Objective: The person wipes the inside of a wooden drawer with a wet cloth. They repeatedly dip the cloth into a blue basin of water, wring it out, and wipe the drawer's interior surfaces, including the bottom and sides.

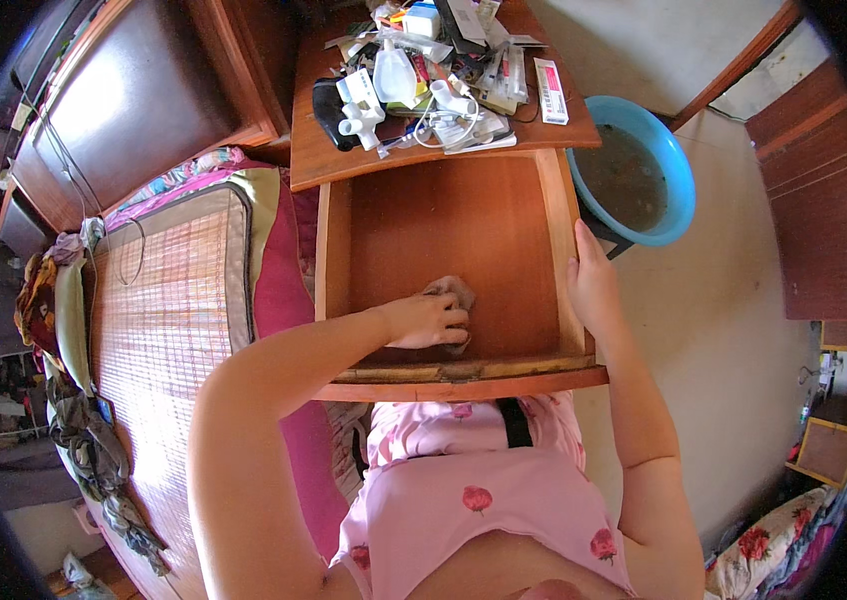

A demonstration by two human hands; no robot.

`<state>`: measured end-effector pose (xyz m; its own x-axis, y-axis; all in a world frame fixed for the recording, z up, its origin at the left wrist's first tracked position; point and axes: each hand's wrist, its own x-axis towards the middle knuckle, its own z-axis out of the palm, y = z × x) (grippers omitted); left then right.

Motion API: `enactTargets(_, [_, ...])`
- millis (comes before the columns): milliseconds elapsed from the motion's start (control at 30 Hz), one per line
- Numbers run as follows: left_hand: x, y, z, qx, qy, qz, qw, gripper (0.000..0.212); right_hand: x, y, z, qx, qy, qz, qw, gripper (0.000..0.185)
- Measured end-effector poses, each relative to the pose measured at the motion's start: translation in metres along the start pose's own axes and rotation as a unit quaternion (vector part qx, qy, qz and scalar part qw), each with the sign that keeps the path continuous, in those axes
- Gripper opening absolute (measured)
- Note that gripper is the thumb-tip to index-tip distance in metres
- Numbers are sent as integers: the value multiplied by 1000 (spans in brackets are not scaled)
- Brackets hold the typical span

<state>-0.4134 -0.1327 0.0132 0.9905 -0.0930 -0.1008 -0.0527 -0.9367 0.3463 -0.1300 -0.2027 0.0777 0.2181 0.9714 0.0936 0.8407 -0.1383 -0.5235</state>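
Note:
A wooden drawer (pixel 453 232) stands pulled out from a wooden cabinet, its inside bare apart from my left hand and a cloth. My left hand (pixel 431 321) presses a crumpled grey-brown cloth (pixel 452 289) onto the drawer's bottom near the front panel, fingers curled over it. Against the outer face of the drawer's right side lies my right hand (pixel 594 285), its fingers pointing towards the cabinet. The worn front edge of the drawer is close to my lap.
The cabinet top (pixel 303 161) bears a heap of small boxes, a clear bottle (pixel 395 73), white plastic pipe fittings (pixel 361 124) and cables. A blue basin (pixel 682 187) of murky water stands to the right. At left is a bed with a woven mat (pixel 168 300).

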Motion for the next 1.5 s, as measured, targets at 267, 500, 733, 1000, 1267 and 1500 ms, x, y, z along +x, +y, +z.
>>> enactTargets(267, [32, -49, -6, -61, 228, -322, 917, 35, 0, 1, -6, -23, -16, -35, 999, 51])
enactTargets(500, [76, -54, -83, -493, 382, -321, 713, 34, 4, 12, -24, 59, -17, -46, 997, 49])
enactTargets(733, [159, -50, -150, -606, 446, -184, 632, 34, 28, 13, -33, 308, 109, -14, 945, 34])
enactTargets(1000, [313, -77, -206, -655, 482, -176, 555, 23, 86, 68, -56, 498, 283, 79, 816, 31])
enactTargets(1267, [405, -124, -211, -407, 340, -255, 809, 43, 140, 159, -78, 323, 294, 161, 885, 48])
enactTargets(1500, [400, -117, -220, -616, 344, -184, 685, 33, 154, 167, -85, 112, 312, 93, 939, 47])
